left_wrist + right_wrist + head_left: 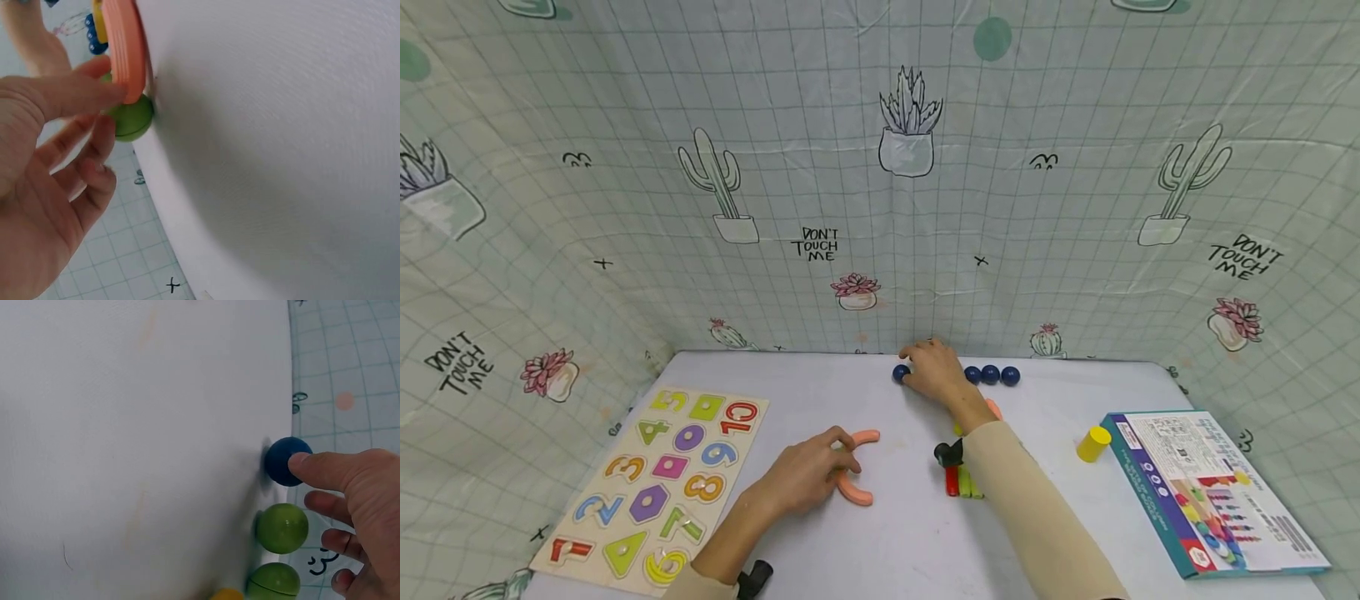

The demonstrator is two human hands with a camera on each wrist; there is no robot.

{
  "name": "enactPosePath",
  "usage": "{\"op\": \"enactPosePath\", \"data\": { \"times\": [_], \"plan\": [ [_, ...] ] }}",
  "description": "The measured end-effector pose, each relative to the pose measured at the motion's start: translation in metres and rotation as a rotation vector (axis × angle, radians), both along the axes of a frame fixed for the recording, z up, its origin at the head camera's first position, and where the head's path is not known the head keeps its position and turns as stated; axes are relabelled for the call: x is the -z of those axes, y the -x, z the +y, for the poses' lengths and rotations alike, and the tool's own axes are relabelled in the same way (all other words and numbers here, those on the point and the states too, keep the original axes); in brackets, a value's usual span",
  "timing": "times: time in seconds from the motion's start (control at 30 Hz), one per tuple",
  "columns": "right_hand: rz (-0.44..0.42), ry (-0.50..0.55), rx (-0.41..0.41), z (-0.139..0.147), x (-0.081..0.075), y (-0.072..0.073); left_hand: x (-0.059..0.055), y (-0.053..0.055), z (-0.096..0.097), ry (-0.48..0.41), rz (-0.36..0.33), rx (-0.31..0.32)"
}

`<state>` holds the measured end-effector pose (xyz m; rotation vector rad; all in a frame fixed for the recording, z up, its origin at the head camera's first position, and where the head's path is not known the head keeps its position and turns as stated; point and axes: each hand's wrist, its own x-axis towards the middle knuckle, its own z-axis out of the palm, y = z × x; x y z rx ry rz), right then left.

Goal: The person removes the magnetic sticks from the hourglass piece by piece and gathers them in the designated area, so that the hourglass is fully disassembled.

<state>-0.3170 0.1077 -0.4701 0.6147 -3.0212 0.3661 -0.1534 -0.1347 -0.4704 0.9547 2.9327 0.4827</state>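
Note:
At the back of the table, my right hand (934, 371) pinches a dark blue ball (287, 461), with its thumb on the ball's near side. Two green balls (282, 528) lie in line beside it, hidden by the hand in the head view. My left hand (812, 471) holds an orange curved piece (854, 490) by its middle, low over the table left of centre. In the left wrist view, thumb and fingers close on the ridged orange piece, and a green ball (132, 119) shows just behind it.
Several blue balls (990, 374) line the back edge. Red and green sticks (962, 482) lie beside the right forearm. A yellow cylinder (1093, 444) stands near a printed box (1217, 492) on the right. A number-and-shape puzzle board (647, 487) lies left. A patterned cloth rises behind.

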Motion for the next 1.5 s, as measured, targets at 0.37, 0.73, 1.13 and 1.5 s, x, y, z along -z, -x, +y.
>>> {"op": "enactPosePath", "data": {
  "times": [0.37,0.73,1.13,1.5],
  "plan": [
    [0.033,0.045,-0.082,0.014,-0.009,-0.014,0.003,0.004,-0.003,0.007,-0.018,-0.066],
    [-0.077,0.091,-0.37,-0.002,-0.006,-0.083,0.0,-0.001,0.001,0.015,0.005,-0.092],
    [0.021,0.031,-0.553,-0.009,0.019,-0.137,0.003,-0.005,0.009,-0.067,-0.073,-0.039],
    [0.074,-0.004,-0.554,-0.004,0.024,-0.141,0.003,-0.002,0.011,-0.071,-0.101,-0.012]
  ]
}}
